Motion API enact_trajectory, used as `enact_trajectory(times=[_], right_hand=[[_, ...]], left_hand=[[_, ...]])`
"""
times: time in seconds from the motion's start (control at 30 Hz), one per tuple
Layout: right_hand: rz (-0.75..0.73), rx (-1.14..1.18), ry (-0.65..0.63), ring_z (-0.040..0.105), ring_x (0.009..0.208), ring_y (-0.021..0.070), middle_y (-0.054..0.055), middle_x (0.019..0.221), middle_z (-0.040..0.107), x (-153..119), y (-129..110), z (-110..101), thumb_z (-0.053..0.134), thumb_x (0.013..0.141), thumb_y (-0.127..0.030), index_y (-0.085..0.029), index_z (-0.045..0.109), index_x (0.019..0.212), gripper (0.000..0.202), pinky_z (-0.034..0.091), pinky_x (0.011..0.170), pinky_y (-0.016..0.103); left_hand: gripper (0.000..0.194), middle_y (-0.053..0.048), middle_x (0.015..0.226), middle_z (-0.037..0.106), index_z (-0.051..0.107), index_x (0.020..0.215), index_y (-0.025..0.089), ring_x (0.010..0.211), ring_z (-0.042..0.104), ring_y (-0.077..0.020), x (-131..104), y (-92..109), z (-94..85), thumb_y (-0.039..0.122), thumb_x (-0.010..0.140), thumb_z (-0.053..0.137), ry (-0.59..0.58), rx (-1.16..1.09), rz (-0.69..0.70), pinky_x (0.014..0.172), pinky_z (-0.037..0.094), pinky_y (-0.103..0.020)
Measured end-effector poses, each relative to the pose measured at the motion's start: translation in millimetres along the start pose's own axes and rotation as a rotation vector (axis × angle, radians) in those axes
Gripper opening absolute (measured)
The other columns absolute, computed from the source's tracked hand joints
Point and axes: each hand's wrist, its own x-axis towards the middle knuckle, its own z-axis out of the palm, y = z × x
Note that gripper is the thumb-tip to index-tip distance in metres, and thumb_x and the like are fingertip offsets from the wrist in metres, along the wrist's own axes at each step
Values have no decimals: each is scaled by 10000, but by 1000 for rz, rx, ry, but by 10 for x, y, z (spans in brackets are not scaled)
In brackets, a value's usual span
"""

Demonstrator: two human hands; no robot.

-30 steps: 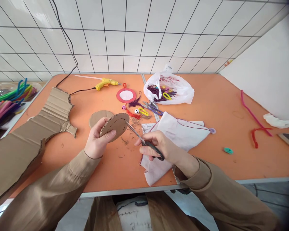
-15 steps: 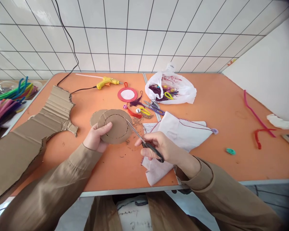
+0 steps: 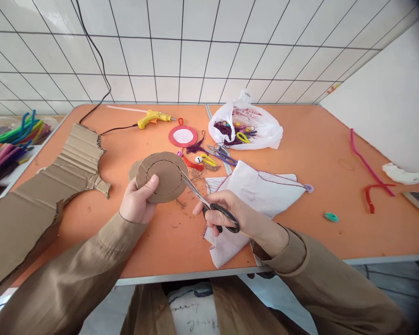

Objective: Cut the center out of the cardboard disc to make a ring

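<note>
One pair of scissors [image 3: 203, 200] has opened, gripped by right hand [image 3: 245, 215]; left hand [image 3: 138, 202] clasps one disc [image 3: 167, 179].

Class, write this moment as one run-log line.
left hand: cardboard disc | right hand: scissors, tips at disc | beyond: yellow glue gun

This is a craft workspace, though whether in a home or a workshop cannot be told; an orange-topped table [image 3: 335, 177] stands against a white-tiled wall [image 3: 195, 58]; it carries a corded yellow hot-glue gun [image 3: 150, 120], ragged corrugated cardboard [image 3: 35, 200], a purple tassel [image 3: 195, 147] and a plastic bag [image 3: 267, 132] of trimmings; black-handled scissors [image 3: 199, 196] meet a cardboard disc [image 3: 167, 179]; bundled pipe cleaners [image 3: 7, 139] lie at the left.
</note>
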Motion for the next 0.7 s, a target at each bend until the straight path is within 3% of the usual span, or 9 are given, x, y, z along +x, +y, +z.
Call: enact_trajectory(times=[0.2,0.33,0.53,0.7], right_hand=[[10,30,36,518,458,83,-91,519,448,11,18,35,813,629,-415,-140,629,805,375,447,455,218],[2,60,47,506,412,72,-81,508,470,20,28,38,769,666,-454,-125,628,805,384,418,447,212],[-11,49,91,510,435,83,-54,541,505,30,-7,34,734,677,-439,-145,605,749,329,392,443,220],[-14,-48,92,493,465,86,-68,562,465,28,18,29,760,666,-371,-150,619,805,297,390,462,220]], left_hand=[[398,-101,1056,746,713,977,172,1104,642,-322,-14,9,56,288,623,850,42,-36,-35,908,539,-437],[434,-80,969,760,720,921,173,1037,666,-312,-33,-15,99,247,533,900,88,-56,-49,879,552,-444],[339,-69,988,758,730,945,193,1006,677,-282,-55,-124,73,252,632,847,-12,36,58,845,563,-398],[283,-91,1021,754,741,952,183,1032,669,-308,-71,17,68,326,710,774,-130,27,-60,831,560,-385]])
